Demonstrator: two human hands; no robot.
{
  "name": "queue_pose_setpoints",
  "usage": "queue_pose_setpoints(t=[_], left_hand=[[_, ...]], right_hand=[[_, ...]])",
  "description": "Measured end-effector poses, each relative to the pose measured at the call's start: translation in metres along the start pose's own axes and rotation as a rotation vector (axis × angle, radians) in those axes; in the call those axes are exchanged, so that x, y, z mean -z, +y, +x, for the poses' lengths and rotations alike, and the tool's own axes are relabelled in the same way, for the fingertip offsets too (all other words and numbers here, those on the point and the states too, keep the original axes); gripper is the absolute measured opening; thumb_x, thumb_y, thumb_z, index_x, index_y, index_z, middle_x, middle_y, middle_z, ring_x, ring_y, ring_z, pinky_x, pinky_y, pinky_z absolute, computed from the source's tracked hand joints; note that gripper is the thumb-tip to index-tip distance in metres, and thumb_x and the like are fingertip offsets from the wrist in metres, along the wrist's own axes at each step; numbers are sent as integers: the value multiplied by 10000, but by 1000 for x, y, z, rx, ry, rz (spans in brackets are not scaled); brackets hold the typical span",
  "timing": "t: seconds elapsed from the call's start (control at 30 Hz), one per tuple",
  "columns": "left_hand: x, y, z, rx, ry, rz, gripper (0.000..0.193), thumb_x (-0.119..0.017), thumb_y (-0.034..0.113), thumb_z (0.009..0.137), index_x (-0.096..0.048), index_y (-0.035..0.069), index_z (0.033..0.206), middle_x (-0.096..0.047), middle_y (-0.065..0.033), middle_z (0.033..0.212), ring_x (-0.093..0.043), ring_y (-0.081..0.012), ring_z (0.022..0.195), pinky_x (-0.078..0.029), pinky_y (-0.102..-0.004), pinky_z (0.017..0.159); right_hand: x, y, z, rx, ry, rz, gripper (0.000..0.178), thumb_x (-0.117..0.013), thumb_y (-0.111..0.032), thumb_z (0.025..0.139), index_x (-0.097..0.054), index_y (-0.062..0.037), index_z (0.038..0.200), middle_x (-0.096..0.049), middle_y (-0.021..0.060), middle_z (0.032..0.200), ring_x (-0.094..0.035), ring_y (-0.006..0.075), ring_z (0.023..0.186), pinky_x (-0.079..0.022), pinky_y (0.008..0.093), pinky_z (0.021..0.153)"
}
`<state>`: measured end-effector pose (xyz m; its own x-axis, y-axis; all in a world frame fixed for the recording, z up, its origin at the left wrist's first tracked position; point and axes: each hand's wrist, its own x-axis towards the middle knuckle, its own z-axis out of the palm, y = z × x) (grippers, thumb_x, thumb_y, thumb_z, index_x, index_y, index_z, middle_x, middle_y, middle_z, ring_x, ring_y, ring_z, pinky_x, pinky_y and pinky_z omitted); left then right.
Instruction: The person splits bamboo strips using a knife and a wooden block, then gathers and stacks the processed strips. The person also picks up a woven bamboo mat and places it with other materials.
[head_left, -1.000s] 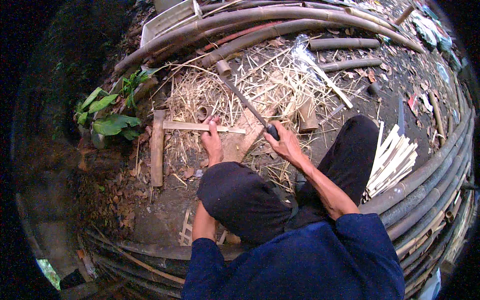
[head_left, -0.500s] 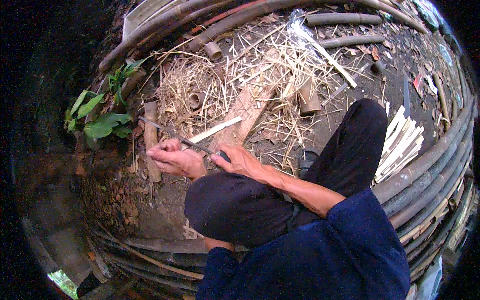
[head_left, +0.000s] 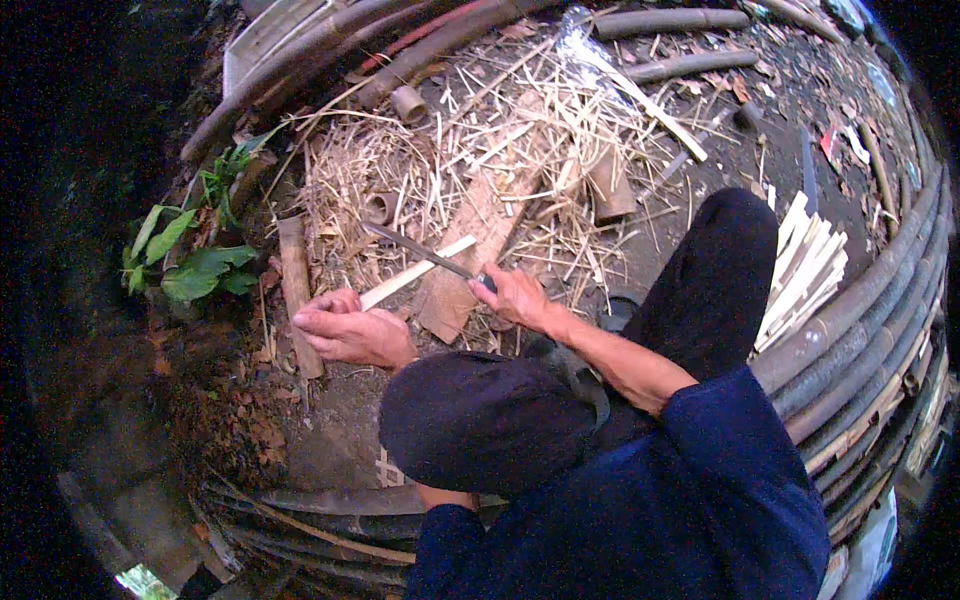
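Observation:
My left hand [head_left: 355,332] is closed around the near end of a pale split-bamboo strip [head_left: 420,270], which slants up and to the right from my fingers. In my right hand [head_left: 518,300] is the dark handle of a knife [head_left: 428,254]. The long thin blade points up and to the left and crosses over the strip toward its far end; I cannot tell whether it touches. Beneath the strip's far end lies a flat wooden board [head_left: 480,235], partly covered by shavings [head_left: 545,160].
Cut pale strips [head_left: 802,265] lie bundled right of my knee, with a saw blade [head_left: 808,165] beyond. Bamboo poles [head_left: 840,310] curve along the right and behind me. Bamboo pieces [head_left: 612,185] sit among the shavings. A leafy plant [head_left: 205,272] grows at left.
My right hand has moved away from my left hand, up and to the right, carrying the knife along the strip toward its far end. My left hand stays nearly in place.

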<state>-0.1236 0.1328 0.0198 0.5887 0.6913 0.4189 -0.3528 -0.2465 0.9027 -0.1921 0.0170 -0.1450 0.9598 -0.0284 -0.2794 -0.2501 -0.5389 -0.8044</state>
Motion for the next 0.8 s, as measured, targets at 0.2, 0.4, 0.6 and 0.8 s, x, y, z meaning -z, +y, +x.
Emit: queue_pose_setpoints(t=[0.2, 0.4, 0.6, 0.8], left_hand=[[-1, -12, 13, 3, 77, -52, 441, -372, 412, 992, -346, 81, 702, -317, 6, 581, -313, -90, 503, -270, -238, 434], [-8, -21, 17, 82, 27, -121, 416, -365, 389, 1001, -328, 80, 725, -300, 10, 592, -269, -90, 510, -267, -241, 456], [-6, -23, 7, 88, 38, -139, 393, -386, 380, 995, -336, 86, 738, -307, 9, 601, -291, -90, 514, -263, -249, 450], [-4, -10, 17, 82, 25, -68, 371, -411, 376, 989, -371, 62, 796, -342, 9, 619, -327, -83, 538, -308, -241, 467]], right_hand=[[2, -53, -24, 203, -32, 179, 447, -493, -467, 900, -541, -81, 1119, -633, 255, 818, -622, 427, 800, -490, 492, 697], [-11, 16, 7, -89, 34, 156, 442, -482, -483, 894, -597, -74, 1016, -636, 258, 850, -616, 451, 809, -485, 521, 691], [-12, 70, 6, -164, 65, 95, 491, -466, -477, 908, -586, -12, 1012, -623, 257, 959, -593, 432, 914, -476, 493, 784], [-23, 59, 4, -66, 82, 134, 508, -459, -493, 906, -569, -2, 982, -626, 273, 827, -604, 464, 849, -467, 551, 753]])
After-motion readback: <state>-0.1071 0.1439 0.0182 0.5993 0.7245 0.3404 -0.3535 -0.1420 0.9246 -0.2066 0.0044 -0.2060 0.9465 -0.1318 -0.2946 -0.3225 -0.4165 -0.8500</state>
